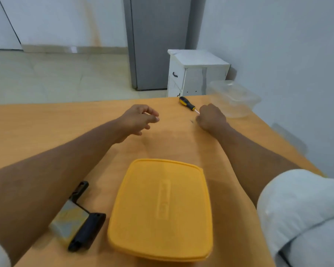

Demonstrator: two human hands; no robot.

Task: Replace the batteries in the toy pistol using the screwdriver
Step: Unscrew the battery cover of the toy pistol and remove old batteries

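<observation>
Orange wood-grain worktop (46, 132). Yellow lid (162, 209) flat at 6 o'clock. Toy pistol (79, 218) at 7 o'clock, just beside the lid. Screwdriver (187, 103) at 1 o'clock near the far edge. Clear plastic container (233, 99) at 2 o'clock, on the far corner.

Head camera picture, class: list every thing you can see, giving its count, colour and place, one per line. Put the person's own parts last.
Table: one, orange wood, fills the foreground.
Screwdriver: one, black and yellow handle, far side of the table by the right hand.
Toy pistol: one, black and grey, near left, partly under the left forearm.
Lid: one, yellow, near centre.
Clear container: one, transparent, far right corner.
Small cabinet: one, white, on the floor behind the table.
Left hand: fingers loosely curled, holding nothing.
Right hand: curled at the screwdriver's tip; grip unclear.
</observation>
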